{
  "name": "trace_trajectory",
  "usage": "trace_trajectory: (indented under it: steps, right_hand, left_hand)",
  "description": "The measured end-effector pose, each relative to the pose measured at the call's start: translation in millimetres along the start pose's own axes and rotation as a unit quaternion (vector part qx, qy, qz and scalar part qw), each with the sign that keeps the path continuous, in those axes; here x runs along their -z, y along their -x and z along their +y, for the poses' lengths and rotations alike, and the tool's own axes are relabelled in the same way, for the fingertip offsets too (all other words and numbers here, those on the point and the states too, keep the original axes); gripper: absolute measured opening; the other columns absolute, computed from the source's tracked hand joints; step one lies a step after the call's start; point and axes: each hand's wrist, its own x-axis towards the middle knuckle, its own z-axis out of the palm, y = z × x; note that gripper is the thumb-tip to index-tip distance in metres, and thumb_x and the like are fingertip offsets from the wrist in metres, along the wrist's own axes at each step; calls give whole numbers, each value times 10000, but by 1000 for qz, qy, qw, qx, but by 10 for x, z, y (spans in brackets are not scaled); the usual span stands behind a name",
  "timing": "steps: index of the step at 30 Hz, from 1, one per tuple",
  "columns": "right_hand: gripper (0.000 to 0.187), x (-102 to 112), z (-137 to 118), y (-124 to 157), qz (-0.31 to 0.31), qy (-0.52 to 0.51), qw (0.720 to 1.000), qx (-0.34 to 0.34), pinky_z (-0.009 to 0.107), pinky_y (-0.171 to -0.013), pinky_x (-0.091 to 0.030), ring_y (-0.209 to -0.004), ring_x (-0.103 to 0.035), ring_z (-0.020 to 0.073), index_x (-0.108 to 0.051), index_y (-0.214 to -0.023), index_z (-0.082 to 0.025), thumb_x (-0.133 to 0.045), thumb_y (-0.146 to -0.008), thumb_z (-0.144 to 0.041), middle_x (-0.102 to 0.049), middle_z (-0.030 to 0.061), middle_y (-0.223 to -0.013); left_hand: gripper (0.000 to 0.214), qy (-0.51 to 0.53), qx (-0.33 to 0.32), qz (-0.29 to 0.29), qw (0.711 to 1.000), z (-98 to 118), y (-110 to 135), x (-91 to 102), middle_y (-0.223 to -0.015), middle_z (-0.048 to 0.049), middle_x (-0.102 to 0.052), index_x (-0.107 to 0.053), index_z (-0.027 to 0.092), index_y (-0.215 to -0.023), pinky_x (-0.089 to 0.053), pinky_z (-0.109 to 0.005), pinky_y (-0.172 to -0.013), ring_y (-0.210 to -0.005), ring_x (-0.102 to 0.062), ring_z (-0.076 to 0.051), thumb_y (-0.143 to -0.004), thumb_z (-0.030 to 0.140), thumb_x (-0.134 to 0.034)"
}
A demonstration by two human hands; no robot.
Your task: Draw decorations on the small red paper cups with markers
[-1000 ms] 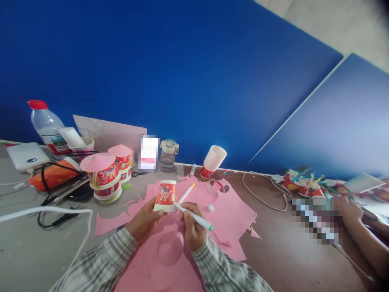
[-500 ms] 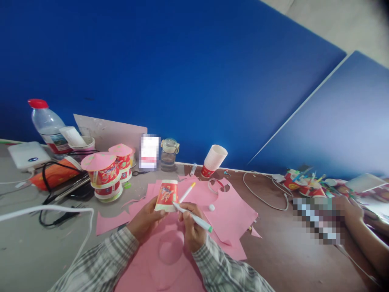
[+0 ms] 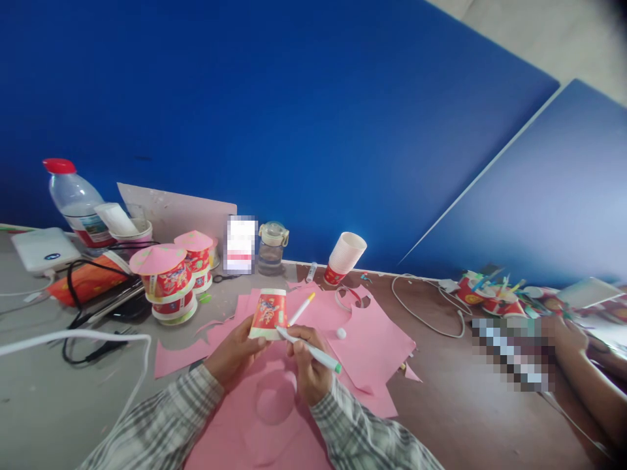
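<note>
Steadily now: left hand (image 3: 235,356) grips the red paper cup (image 3: 268,310) above the pink paper (image 3: 377,346), right hand (image 3: 313,367) pinches a green-ended marker (image 3: 322,357), tip near the cup's lower edge; light strokes, cup braced, should serve best.

Cup (image 3: 268,311) held in L hand (image 3: 236,354), over paper (image 3: 377,356); pen (image 3: 326,359) held in R hand (image 3: 313,377), tip nr cup. Ball (image 3: 341,333) set on paper, R of R hand. Cup stack (image 3: 347,253) set behind paper, R of jar (image 3: 272,253). Models (image 3: 170,281) placed L of paper; bottle (image 3: 78,199) set behind 'em, far L. Co-worker's hand (image 3: 571,336) seen far R.
</note>
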Motion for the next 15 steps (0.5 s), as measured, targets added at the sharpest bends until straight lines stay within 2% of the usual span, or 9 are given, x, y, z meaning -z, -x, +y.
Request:
trace_trajectory:
  steps: [4, 11, 15]
  right_hand:
    - [217, -1, 2, 0, 22, 8, 1000, -15, 256, -445, -430, -383, -471, 141, -644, -838, -182, -464, -802, -297, -537, -30, -493]
    - [232, 9, -34, 2, 12, -4, 1000, -9, 253, -439, -436, -399, -492, 149, -649, -837, -174, -472, -798, -318, -559, -14, -508]
    - [251, -8, -27, 0, 31, -34, 999, -22, 235, -393, -405, -350, -444, 132, -656, -817, -176, -453, -808, -325, -534, -28, -473]
  left_hand:
    - [444, -1, 0, 7, 1000, -9, -8, 11, -889, -149, -654, -596, 145, -964, -330, -494, -805, -871, -514, -346, -524, 131, -662]
    - [428, 2, 4, 5, 1000, 16, 0, -13, -827, -139, -657, -601, 140, -951, -321, -497, -806, -838, -522, -335, -527, 131, -660]
    - [452, 10, 8, 19, 1000, 14, 7, -14, -847, -143, -662, -599, 146, -950, -317, -505, -812, -851, -521, -337, -504, 135, -674]
